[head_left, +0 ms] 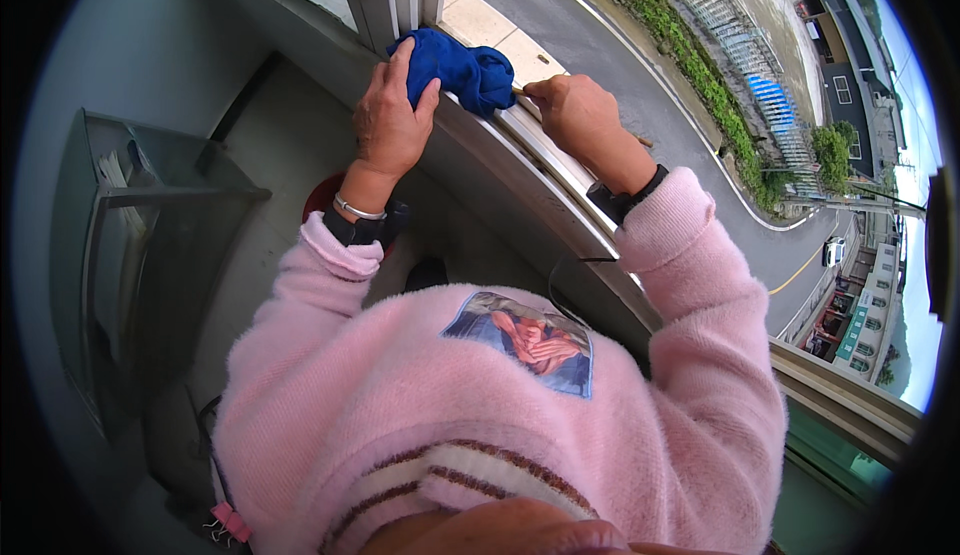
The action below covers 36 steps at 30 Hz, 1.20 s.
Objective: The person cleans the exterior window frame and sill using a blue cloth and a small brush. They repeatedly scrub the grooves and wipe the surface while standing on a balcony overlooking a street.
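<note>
A bunched dark blue cloth (455,67) lies over the sliding-window track (530,145), against the upright window frame (385,0). My left hand (391,125) rests on the cloth's near left side, fingers and thumb gripping its edge. To the right, my right hand (580,120) is closed round a thin brownish stick. One tip of the stick shows at the cloth's right end, and the other pokes out behind the hand near the wrist. The part inside my fist is hidden, and I cannot tell whether the tip touches the cloth.
A pale outer ledge (490,20) runs beyond the track, with a road (600,50) below outside. On the left stands a glass-sided case (150,205) holding papers. A dark red round object (322,195) is on the floor, partly behind my left wrist. A thin black cable (560,285) hangs near the sill.
</note>
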Each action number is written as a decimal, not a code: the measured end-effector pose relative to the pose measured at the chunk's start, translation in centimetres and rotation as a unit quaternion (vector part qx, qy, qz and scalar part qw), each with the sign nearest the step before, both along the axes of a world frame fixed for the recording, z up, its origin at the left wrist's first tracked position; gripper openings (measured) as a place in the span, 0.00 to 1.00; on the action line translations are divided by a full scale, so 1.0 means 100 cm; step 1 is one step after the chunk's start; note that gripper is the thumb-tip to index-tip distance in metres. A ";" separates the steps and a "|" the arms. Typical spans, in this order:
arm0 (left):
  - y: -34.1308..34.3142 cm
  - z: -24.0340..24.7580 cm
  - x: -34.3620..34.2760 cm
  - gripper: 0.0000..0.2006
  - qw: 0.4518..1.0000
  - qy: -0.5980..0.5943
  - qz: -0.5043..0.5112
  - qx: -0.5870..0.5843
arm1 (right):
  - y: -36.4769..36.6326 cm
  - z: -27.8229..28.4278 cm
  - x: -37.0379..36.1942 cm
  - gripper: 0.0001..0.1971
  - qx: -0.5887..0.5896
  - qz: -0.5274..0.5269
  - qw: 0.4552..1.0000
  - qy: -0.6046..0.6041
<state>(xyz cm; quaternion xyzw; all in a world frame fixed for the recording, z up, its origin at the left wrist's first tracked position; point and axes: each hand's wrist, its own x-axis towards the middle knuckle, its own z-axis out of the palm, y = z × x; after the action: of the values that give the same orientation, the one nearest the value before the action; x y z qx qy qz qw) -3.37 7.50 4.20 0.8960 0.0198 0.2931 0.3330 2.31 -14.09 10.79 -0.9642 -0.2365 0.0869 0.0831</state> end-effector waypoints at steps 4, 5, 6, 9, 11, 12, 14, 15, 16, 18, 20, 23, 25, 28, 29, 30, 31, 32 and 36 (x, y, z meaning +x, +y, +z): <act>-0.002 -0.004 0.002 0.23 0.998 0.040 -0.034 0.043 | 0.033 -0.008 0.022 0.12 -0.005 0.032 0.998 -0.048; -0.002 -0.004 0.004 0.23 0.998 0.034 -0.030 0.043 | 0.040 -0.008 0.028 0.12 -0.004 0.031 0.998 -0.045; -0.001 -0.004 0.006 0.23 0.998 0.027 -0.034 0.044 | 0.047 -0.009 0.032 0.12 -0.002 0.030 0.999 -0.042; 0.002 -0.007 0.009 0.23 0.999 0.028 -0.037 0.018 | 0.063 -0.017 0.041 0.13 0.014 0.017 0.999 -0.040; 0.001 -0.011 0.011 0.23 0.999 0.021 -0.021 -0.019 | 0.069 -0.026 0.043 0.13 0.051 0.000 0.998 -0.032; 0.001 -0.012 0.011 0.23 0.999 0.035 -0.014 -0.024 | 0.070 -0.031 0.042 0.14 0.081 -0.012 0.996 -0.023; -0.001 -0.012 0.013 0.23 1.000 0.014 -0.006 -0.025 | 0.070 -0.042 0.040 0.13 0.160 -0.054 0.986 -0.010; -0.003 -0.008 0.016 0.23 0.999 0.012 0.002 -0.038 | 0.069 -0.046 0.039 0.12 0.195 -0.083 0.977 0.020; -0.005 -0.003 0.019 0.24 0.999 0.007 -0.002 -0.048 | 0.068 -0.050 0.035 0.12 0.238 -0.106 0.965 0.036; -0.014 0.016 0.022 0.24 0.995 0.031 0.003 -0.093 | 0.058 -0.051 0.029 0.11 0.318 -0.158 0.932 0.078; -0.031 0.045 0.035 0.23 0.984 -0.100 -0.065 -0.129 | 0.041 -0.042 0.030 0.10 0.473 -0.164 0.859 0.103; -0.085 0.081 0.046 0.22 0.923 -0.201 -0.292 -0.148 | -0.034 -0.016 0.022 0.07 0.728 -0.162 0.665 0.045; -0.113 0.095 0.044 0.17 0.876 -0.073 -0.381 -0.285 | -0.074 -0.004 0.009 0.05 0.672 -0.251 0.695 -0.043; -0.125 0.090 0.027 0.13 0.878 -0.152 -0.368 -0.265 | -0.129 0.015 -0.026 0.03 0.601 -0.193 0.770 -0.089; -0.126 0.084 0.018 0.14 0.868 -0.132 -0.377 -0.294 | -0.139 0.020 -0.040 0.05 0.544 -0.204 0.810 -0.075; -0.121 0.077 0.011 0.14 0.827 -0.037 -0.391 -0.403 | -0.144 0.023 -0.049 0.05 0.517 -0.165 0.838 -0.062; -0.113 0.069 0.001 0.14 0.766 0.049 -0.406 -0.496 | -0.146 0.025 -0.061 0.06 0.479 -0.165 0.861 -0.044; -0.110 0.062 -0.003 0.13 0.713 0.075 -0.382 -0.584 | -0.145 0.025 -0.071 0.06 0.438 -0.185 0.879 -0.030; -0.079 0.039 -0.010 0.12 0.681 0.103 -0.259 -0.677 | -0.128 0.025 -0.088 0.08 0.236 -0.118 0.964 0.044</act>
<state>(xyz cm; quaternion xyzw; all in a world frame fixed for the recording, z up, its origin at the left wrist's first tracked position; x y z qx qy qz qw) -4.37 -0.38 8.11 0.4196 0.0140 0.0079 0.9076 -6.52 -26.91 13.27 -0.9334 -0.1311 0.0607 0.3284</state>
